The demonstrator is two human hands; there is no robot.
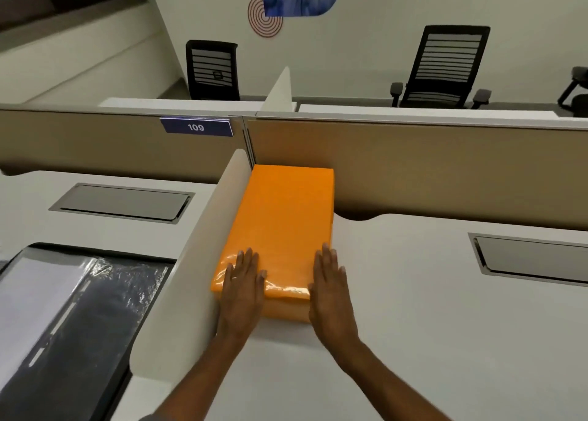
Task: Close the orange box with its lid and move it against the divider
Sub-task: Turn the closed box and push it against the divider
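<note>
The orange box [283, 217] lies on the white desk [429, 309] with its lid on. Its long left side runs along the white side divider [203, 229], and its far end reaches the tan back partition [413, 166]. My left hand [243, 288] rests flat, fingers spread, on the box's near left corner. At the near right corner my right hand [329, 291] is flat with fingers straight, its palm against the box's near end and right edge. Neither hand grips anything.
A grey cable hatch [534, 256] is set into the desk at right, another hatch [122, 201] on the neighbouring desk. A dark plastic-wrapped item [73, 318] lies left of the divider. Label "109" [196, 127] is on the partition. Black office chairs [445, 67] stand beyond.
</note>
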